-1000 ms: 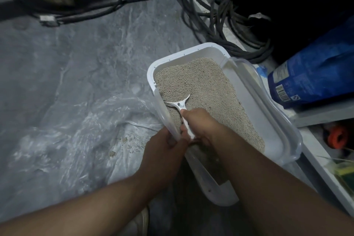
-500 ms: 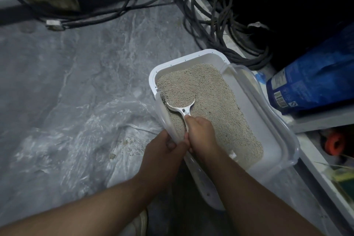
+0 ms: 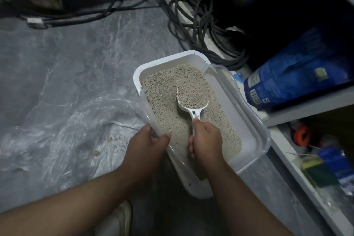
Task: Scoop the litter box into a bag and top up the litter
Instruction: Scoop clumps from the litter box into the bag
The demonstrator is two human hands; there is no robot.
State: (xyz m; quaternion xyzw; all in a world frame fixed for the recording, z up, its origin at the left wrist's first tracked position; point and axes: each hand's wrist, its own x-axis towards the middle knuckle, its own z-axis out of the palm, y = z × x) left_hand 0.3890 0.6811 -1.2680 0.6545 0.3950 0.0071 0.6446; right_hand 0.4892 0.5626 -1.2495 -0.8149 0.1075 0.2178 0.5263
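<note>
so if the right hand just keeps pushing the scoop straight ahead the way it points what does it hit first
Probably the far wall of the litter box. The right hand holds the scoop pointing away over the litter; the loaded scoop looks lifted, though depth is unclear, so it might plough into litter first.

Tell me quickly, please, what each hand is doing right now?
Left hand: grips the white plastic litter box rim.
Right hand: grips the litter-filled white plastic scoop.

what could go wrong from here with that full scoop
The scoop is heaped, and the bag lies flat left of the box, so litter may spill crossing the rim. The left hand grips that rim in the likely path. The bag's opening isn't clear, so the load might land on the floor.
</note>
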